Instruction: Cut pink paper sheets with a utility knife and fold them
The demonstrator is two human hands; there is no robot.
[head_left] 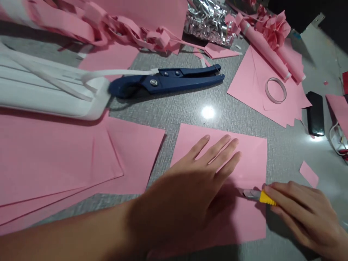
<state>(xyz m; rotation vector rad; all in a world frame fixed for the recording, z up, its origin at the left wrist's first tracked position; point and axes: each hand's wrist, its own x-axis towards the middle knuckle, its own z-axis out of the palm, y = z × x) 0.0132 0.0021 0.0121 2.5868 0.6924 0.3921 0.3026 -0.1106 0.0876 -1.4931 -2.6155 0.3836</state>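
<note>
A sheet of pink paper [247,159] lies on the grey textured table in front of me, a faint crease running across it. My left hand [195,177] presses flat on this sheet, fingers stretched out toward its far edge. At the sheet's right edge my right hand [304,210] grips a yellow utility knife [268,198]. Its metal blade end points left over the paper, near the crease. Whether the tip touches the paper I cannot tell. Most of the knife's handle is hidden inside the fingers.
More pink sheets [54,156] lie at left under a white device [51,87]. Beyond are a blue plier-like tool [174,79], a pink paper chain [122,25] and crumpled silver foil [209,20]. At right sit a tape ring [276,90], rolled paper [266,50] and a black object [315,114].
</note>
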